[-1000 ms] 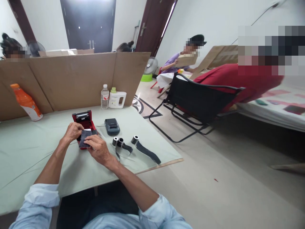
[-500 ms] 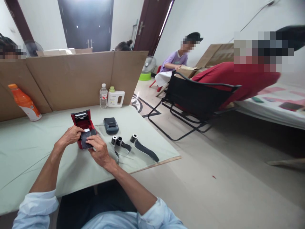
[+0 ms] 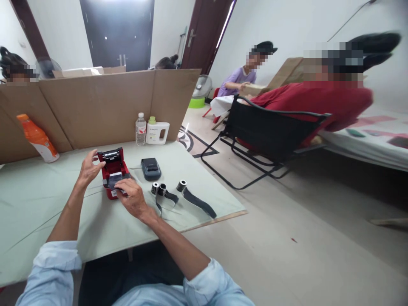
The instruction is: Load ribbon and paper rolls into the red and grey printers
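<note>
A small red label printer [image 3: 110, 193] stands on the table with its lid [image 3: 112, 156] raised. Dark strip paper [image 3: 115, 179] lies over the printer's front, and the fingers of my right hand [image 3: 132, 197] are closed on its near end. At the left side of the lid is my left hand [image 3: 89, 168], thumb and fingers apart, the thumb at the lid's edge. Whatever sits deep inside the printer is partly hidden. Right of it rests a dark portable printer [image 3: 151, 168]. Several small paper rolls with dark strips, one a separate roll [image 3: 182, 185], lie nearer the table's right edge.
A cardboard screen [image 3: 108, 108] borders the table's back. Before it stand an orange bottle [image 3: 37, 138], a clear water bottle [image 3: 140, 131] and a white jug [image 3: 156, 134]. A person in red sits in a black folding chair [image 3: 270, 131] at right; another in purple sits beyond.
My left hand has left the dark strip and moved up and left to the printer's lid. My right hand stays on the strip. The view has shifted slightly.
</note>
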